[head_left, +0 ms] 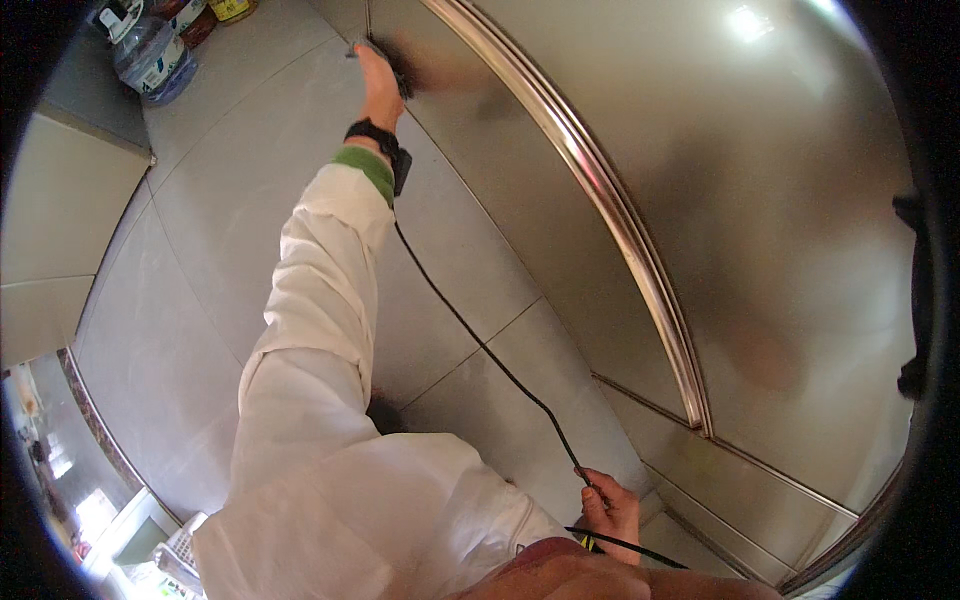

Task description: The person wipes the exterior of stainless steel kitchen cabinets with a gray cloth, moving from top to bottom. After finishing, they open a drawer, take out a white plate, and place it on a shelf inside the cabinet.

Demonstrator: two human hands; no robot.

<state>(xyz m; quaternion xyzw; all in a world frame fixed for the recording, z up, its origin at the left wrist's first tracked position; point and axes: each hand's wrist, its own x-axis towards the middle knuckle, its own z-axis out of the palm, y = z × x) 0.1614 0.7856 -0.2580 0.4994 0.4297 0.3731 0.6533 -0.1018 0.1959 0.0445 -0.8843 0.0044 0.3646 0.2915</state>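
My left hand [381,88], at the end of an outstretched white sleeve, holds a dark grey cloth [405,81] against the foot of a brushed-metal panel [480,127]. Its fingers are partly hidden by the hand and cloth. A black strap with a small device [402,171] sits on that wrist, above a green cuff. From there a thin black cable [480,341] runs down to my right hand [613,510], which pinches it low in the view. Another stretch of black cable [637,551] crosses by the right wrist.
A curved-looking bright metal trim [592,172] runs along the panel. Grey floor tiles [202,225] meet its base. At the upper left stand a large clear plastic bottle [154,64] and a yellow-labelled container [231,9]. A pale cabinet [60,232] borders the left side.
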